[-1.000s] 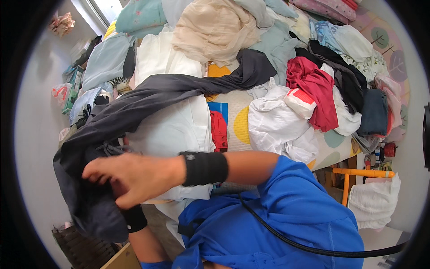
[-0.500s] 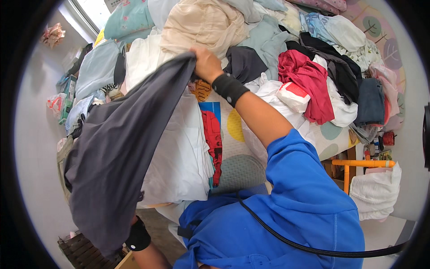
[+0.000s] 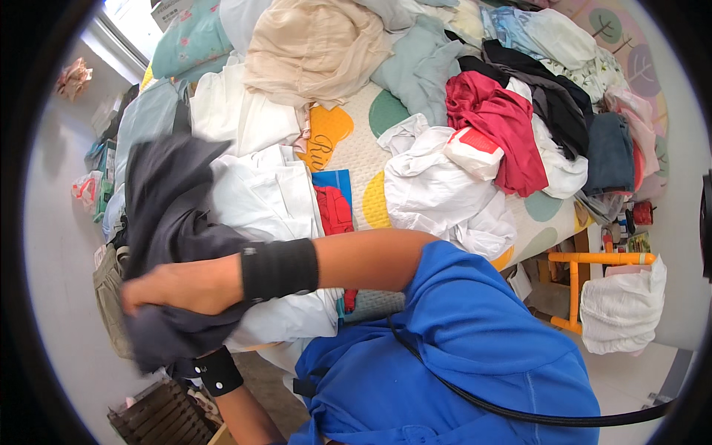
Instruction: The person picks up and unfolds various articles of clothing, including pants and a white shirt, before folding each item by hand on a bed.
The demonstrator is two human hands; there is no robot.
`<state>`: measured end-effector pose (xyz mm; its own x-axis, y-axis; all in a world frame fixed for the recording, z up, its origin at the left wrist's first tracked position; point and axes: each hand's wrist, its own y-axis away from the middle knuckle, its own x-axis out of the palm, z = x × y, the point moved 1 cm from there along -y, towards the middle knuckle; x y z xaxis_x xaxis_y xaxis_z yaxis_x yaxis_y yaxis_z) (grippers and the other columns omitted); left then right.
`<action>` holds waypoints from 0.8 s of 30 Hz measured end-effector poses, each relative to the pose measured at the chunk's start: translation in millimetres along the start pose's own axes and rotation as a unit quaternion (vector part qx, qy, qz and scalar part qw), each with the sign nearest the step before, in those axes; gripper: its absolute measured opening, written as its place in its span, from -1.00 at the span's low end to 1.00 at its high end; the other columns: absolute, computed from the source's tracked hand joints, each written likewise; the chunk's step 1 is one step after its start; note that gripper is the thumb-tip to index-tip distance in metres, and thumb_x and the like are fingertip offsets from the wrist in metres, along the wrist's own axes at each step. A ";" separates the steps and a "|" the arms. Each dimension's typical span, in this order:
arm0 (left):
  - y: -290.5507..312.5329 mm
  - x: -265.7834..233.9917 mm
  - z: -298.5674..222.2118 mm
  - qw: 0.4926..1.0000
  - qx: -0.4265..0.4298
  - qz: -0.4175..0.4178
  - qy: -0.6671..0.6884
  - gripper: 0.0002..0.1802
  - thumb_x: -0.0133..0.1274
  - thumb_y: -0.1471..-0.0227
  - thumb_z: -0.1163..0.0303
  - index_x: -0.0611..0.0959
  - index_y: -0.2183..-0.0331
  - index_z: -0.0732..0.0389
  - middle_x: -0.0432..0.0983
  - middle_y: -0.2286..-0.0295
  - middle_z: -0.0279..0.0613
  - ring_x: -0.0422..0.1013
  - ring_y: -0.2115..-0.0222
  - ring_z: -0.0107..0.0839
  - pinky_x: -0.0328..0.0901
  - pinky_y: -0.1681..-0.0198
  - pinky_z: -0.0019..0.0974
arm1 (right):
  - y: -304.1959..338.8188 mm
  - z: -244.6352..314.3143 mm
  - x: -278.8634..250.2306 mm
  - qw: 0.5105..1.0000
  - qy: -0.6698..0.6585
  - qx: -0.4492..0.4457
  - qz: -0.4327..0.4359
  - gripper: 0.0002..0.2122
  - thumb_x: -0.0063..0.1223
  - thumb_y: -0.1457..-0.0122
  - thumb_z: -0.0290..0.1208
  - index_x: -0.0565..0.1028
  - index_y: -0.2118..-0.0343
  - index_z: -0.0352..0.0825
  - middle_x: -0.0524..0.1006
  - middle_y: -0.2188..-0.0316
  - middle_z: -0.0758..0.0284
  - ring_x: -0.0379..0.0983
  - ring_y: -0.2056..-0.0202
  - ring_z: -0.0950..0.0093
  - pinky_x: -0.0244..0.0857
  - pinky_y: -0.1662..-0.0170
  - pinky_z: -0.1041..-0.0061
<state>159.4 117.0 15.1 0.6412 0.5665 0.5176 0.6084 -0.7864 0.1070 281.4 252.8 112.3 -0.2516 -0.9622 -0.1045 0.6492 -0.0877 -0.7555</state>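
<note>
A dark grey garment (image 3: 174, 193) hangs in loose folds at the left, its upper part blurred by motion. My right hand (image 3: 182, 288) reaches across in front of me, its fingers closed on this cloth. Just below it, my left hand is mostly covered by the garment's lower folds; only the black wristband (image 3: 219, 372) and forearm show plainly, so I cannot tell how its fingers are set. Under and beside the grey cloth lies a stack of white folded clothes (image 3: 263, 189). A red printed cloth (image 3: 334, 211) sticks out along the stack's right side.
Clothes cover much of the patterned bed: a beige sheer garment (image 3: 315, 52), a crumpled white one (image 3: 430, 182), a crimson one (image 3: 497, 126) beside a white-and-red packet (image 3: 473, 152), and folded jeans (image 3: 612, 152). An orange rail (image 3: 601, 258) stands at the right; a black cable (image 3: 512, 408) crosses my shirt.
My right hand has swung down and left from the bed's middle, bringing the raised end of the grey garment with it. The stretched cloth is now bunched, uncovering more white clothes and bed.
</note>
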 end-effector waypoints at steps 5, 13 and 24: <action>-4.0 -11.1 -4.4 0.998 0.030 -0.037 -0.042 -0.53 -0.20 -0.03 0.25 0.24 0.04 0.28 0.16 0.03 -0.15 0.13 0.05 -0.27 0.00 -0.05 -0.23 | 110.6 14.2 -62.9 0.931 0.312 0.184 -0.047 -0.55 0.14 0.26 -0.41 0.34 0.20 -0.33 0.40 0.27 0.22 0.31 0.20 0.27 0.16 0.13 0.41; 29.2 -41.3 21.9 0.986 -0.029 -0.099 -0.130 -0.54 -0.21 -0.03 0.26 0.25 0.05 0.28 0.17 0.04 -0.15 0.15 0.06 -0.28 0.02 -0.04 -0.24 | 358.7 152.8 -191.4 0.425 0.624 0.610 -0.239 -0.48 0.07 0.17 -0.19 0.29 0.10 -0.26 0.22 0.05 0.14 0.15 0.03 0.20 0.10 0.07 0.31; 57.1 -65.0 35.6 0.976 -0.054 -0.112 -0.180 -0.56 -0.21 -0.03 0.27 0.27 0.07 0.29 0.19 0.06 -0.16 0.17 0.08 -0.29 0.05 -0.02 -0.25 | 325.6 184.0 -221.6 0.580 0.392 0.271 -0.660 -0.65 -0.06 -0.03 -0.25 0.34 0.24 -0.46 0.43 0.33 0.27 0.36 0.34 0.49 0.21 0.24 0.59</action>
<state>169.1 44.0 -42.7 0.6327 0.7613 0.1416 0.7112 -0.6436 0.2828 680.6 390.0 8.5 -0.8976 0.4316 -0.0893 -0.4050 -0.8876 -0.2195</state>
